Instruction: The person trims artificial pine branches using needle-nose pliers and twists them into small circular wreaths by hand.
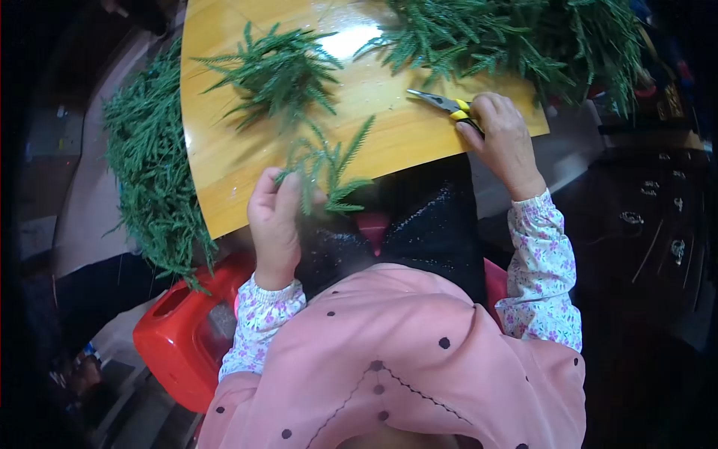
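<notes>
Pinched in my left hand (275,209), at the table's near edge, is a green artificial sprig (333,168) whose fronds spread to the right. My right hand (502,138) is closed round the handles of yellow-and-black pliers (441,102); their metal tip points left over the tabletop. Beyond the sprig, a small bunch of green fronds (280,75) lies on the yellow wooden table (374,138). Just above the pliers, a larger heap of fronds (479,41) spreads across the far right of the table.
More greenery (153,165) hangs in a thick mass along the table's left side. A red plastic stool (168,337) stands at the lower left. Dark trousers with small pale specks show below the table edge. Several small shiny items lie on a dark surface at the right.
</notes>
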{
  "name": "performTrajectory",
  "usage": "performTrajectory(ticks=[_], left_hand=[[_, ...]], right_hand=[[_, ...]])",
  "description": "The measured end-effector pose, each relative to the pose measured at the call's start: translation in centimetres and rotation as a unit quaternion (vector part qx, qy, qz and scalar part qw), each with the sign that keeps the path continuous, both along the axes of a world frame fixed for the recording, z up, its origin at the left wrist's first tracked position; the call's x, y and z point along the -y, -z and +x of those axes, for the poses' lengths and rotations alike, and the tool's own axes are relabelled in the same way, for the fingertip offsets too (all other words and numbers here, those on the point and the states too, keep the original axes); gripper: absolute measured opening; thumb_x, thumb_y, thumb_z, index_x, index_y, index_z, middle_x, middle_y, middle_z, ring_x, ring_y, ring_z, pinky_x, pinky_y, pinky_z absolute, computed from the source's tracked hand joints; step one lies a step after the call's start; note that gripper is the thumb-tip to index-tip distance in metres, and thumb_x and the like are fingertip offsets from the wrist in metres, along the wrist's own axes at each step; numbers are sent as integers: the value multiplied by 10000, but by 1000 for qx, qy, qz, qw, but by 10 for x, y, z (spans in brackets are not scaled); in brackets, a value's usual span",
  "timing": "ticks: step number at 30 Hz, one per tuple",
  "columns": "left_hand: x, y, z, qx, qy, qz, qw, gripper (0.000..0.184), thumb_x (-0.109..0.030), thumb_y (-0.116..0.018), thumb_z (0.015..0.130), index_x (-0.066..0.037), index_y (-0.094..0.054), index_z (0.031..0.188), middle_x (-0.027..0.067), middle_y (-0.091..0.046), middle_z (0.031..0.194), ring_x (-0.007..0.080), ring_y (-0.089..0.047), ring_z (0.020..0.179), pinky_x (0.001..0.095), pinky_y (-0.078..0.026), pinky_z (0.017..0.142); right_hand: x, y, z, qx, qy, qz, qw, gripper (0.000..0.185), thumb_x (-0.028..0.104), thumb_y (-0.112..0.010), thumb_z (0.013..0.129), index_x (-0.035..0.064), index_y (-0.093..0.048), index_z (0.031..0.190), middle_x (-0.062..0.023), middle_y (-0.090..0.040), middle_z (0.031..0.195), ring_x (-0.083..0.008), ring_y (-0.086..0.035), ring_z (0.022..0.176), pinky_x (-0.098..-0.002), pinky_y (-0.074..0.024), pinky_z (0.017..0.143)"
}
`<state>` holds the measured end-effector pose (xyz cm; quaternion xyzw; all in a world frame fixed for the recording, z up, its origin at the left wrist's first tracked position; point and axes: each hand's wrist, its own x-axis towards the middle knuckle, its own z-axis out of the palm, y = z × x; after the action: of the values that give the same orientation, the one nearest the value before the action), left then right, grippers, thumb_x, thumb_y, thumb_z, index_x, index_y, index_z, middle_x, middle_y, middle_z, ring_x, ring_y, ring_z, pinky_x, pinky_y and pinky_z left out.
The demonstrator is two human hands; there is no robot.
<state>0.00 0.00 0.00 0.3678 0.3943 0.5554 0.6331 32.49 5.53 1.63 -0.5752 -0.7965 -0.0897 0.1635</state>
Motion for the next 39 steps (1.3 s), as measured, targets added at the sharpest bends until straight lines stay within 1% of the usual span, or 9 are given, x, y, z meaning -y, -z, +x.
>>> performTrajectory(ticks=[3,6,9,10,14,23,30,33,39], left_hand=[[0,2,12,0,4,-24,1000,190,-214,-534,981,-31,-574,1013,77,-663,849,133,-628,794,277,-487,742],[1,-16,10,-32,9,-29,999,206,-220,-526,983,-35,-568,1064,71,-668,860,127,-631,806,265,-481,764],[0,-15,4,-6,39,-46,998,232,-171,-549,968,16,-555,1105,99,-658,953,142,-638,872,269,-492,806],[0,-12,3,19,47,-47,998,234,-166,-555,964,15,-550,1111,106,-654,992,151,-641,900,276,-487,840],[1,-11,6,32,33,-37,998,237,-160,-557,962,12,-544,1125,100,-649,1012,158,-643,924,281,-491,850],[-2,-10,2,101,41,-110,988,240,-182,-572,951,-47,-523,1143,92,-657,993,185,-642,937,326,-494,856],[-1,-11,-1,140,37,-142,979,255,-206,-563,932,-44,-528,1126,81,-649,986,187,-618,942,323,-472,860],[-2,-11,-1,132,38,-131,982,263,-211,-562,927,-36,-545,1123,84,-650,984,185,-616,941,319,-463,866],[-2,-8,3,129,44,-90,987,275,-187,-568,929,-23,-550,1149,86,-647,1005,183,-619,940,319,-462,870]], right_hand=[[-9,0,6,50,-40,22,998,266,182,-724,735,34,-568,892,-104,-577,943,-284,-560,917,-380,-466,750],[-10,9,-5,8,-36,41,998,231,156,-710,741,24,-568,867,-100,-588,939,-281,-569,897,-386,-468,741],[-6,16,-5,-25,-22,59,998,229,138,-717,730,23,-573,866,-104,-606,970,-283,-574,896,-383,-471,735],[-3,15,-5,-30,-7,30,999,232,92,-709,712,18,-576,887,-112,-609,1051,-293,-570,955,-393,-465,771],[6,1,-10,21,17,-11,1000,276,37,-684,675,9,-580,929,-118,-587,1133,-308,-541,1065,-420,-441,854],[4,-19,-6,101,-27,-50,993,253,-68,-587,666,-13,-568,912,-136,-580,1149,-331,-532,1073,-416,-452,856],[8,-24,-9,152,-18,-94,984,191,-37,-558,708,-18,-564,898,-130,-572,1092,-318,-531,955,-399,-459,802],[12,-20,-9,188,-11,-43,981,177,1,-599,702,-3,-561,875,-118,-567,1058,-310,-523,951,-387,-458,769],[9,-19,-9,43,-56,-57,996,206,89,-669,713,10,-577,880,-108,-558,900,-307,-564,741,-367,-457,634]])
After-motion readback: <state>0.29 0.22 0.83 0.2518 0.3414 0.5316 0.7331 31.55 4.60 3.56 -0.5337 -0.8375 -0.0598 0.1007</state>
